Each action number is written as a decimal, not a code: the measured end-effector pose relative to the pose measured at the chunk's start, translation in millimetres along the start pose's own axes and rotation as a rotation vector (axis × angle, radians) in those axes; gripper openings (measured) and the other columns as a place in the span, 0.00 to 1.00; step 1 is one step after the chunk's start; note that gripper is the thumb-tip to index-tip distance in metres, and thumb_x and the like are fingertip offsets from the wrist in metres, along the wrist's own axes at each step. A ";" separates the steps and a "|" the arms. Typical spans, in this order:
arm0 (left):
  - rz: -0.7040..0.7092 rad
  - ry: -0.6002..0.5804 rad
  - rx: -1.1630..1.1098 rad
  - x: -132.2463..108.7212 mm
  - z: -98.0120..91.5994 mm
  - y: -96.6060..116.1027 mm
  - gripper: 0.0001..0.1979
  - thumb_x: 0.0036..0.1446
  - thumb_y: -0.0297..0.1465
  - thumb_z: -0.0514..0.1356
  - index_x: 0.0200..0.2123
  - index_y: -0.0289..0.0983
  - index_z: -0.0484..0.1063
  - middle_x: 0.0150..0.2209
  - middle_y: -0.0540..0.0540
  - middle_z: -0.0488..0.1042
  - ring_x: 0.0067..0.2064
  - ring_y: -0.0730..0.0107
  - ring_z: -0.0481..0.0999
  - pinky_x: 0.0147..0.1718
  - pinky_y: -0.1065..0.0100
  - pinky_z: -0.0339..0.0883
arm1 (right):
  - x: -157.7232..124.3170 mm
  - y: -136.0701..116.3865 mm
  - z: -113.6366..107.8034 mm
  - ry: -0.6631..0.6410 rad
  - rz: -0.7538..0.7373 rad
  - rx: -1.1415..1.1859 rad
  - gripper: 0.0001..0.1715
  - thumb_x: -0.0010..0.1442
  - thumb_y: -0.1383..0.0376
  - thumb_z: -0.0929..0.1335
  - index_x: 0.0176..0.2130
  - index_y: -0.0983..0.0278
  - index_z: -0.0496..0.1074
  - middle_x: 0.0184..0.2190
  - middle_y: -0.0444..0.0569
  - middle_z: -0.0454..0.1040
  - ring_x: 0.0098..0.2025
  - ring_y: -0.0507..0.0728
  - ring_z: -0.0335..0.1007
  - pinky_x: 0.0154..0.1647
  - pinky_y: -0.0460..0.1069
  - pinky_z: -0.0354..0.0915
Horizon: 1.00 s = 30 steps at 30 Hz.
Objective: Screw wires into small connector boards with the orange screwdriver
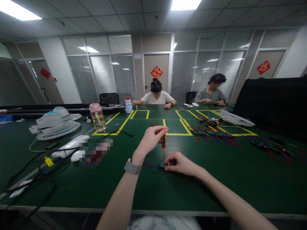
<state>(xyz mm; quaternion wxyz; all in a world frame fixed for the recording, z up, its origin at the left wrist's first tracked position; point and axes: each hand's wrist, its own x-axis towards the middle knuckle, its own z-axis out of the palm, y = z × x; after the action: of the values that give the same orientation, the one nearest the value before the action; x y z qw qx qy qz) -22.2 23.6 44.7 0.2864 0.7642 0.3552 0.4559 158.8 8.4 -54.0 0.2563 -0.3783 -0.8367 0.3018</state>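
Note:
My left hand (151, 139), with a watch on the wrist, is closed around the top of a black and orange screwdriver (163, 142). The screwdriver stands upright, its thin shaft pointing down at a small green circuit board (161, 166) on the table. Whether the tip sits in a screw is too small to tell. My right hand (181, 164) pinches the board's right end between thumb and fingers. Red and blue wires (150, 164) run from the board to the left, and a red wire end shows below my right hand.
Several wired boards (213, 134) lie in a row at right, with pliers (212, 122) behind them. More boards (275, 147) lie farther right. On the left are fans (57, 126), a power strip (70, 146), cables and a bottle (98, 118). Two people sit across the green table (96, 188).

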 end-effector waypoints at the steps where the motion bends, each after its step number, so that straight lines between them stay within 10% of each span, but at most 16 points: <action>1: -0.018 0.028 -0.042 -0.3 0.6 -5.9 0.17 0.60 0.40 0.55 0.44 0.37 0.77 0.33 0.45 0.77 0.32 0.68 0.75 0.28 0.71 0.69 | -0.2 -0.5 0.1 0.002 -0.002 0.003 0.09 0.51 0.63 0.72 0.33 0.67 0.76 0.27 0.44 0.70 0.28 0.51 0.64 0.29 0.45 0.61; 11: -0.144 -0.029 -0.572 -5.1 -2.3 -12.2 0.16 0.56 0.36 0.61 0.45 0.32 0.74 0.44 0.38 0.77 0.42 0.62 0.78 0.39 0.63 0.74 | 0.2 -6.1 -2.2 -0.021 0.004 0.004 0.10 0.51 0.63 0.72 0.33 0.67 0.77 0.26 0.44 0.69 0.27 0.51 0.64 0.29 0.45 0.61; 17: -0.050 0.165 -0.276 -4.4 7.5 -12.8 0.11 0.49 0.36 0.66 0.32 0.33 0.75 0.28 0.48 0.74 0.30 0.72 0.73 0.32 0.70 0.68 | -0.1 -7.1 -1.0 0.000 0.010 0.027 0.09 0.51 0.63 0.72 0.33 0.67 0.77 0.25 0.44 0.69 0.27 0.51 0.64 0.28 0.45 0.60; 22: 0.146 0.323 0.051 -8.8 22.3 -14.5 0.12 0.63 0.30 0.52 0.37 0.36 0.75 0.40 0.44 0.75 0.44 0.67 0.74 0.48 0.64 0.66 | 0.0 -7.7 -0.3 0.026 0.006 0.015 0.08 0.50 0.65 0.72 0.32 0.68 0.77 0.25 0.44 0.69 0.26 0.51 0.64 0.28 0.45 0.60; 30: 0.045 0.159 -0.353 -7.3 32.9 -11.2 0.10 0.59 0.30 0.57 0.43 0.34 0.74 0.42 0.43 0.75 0.36 0.70 0.77 0.33 0.69 0.74 | 0.5 -7.6 1.8 0.040 -0.030 -0.023 0.05 0.50 0.67 0.71 0.31 0.67 0.76 0.24 0.44 0.68 0.26 0.50 0.63 0.27 0.45 0.59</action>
<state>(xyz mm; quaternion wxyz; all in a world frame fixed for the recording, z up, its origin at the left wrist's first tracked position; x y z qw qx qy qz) 1.8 20.5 18.7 0.3767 0.6713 0.2742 0.5764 153.7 4.2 -49.8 0.2732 -0.3744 -0.8405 0.2806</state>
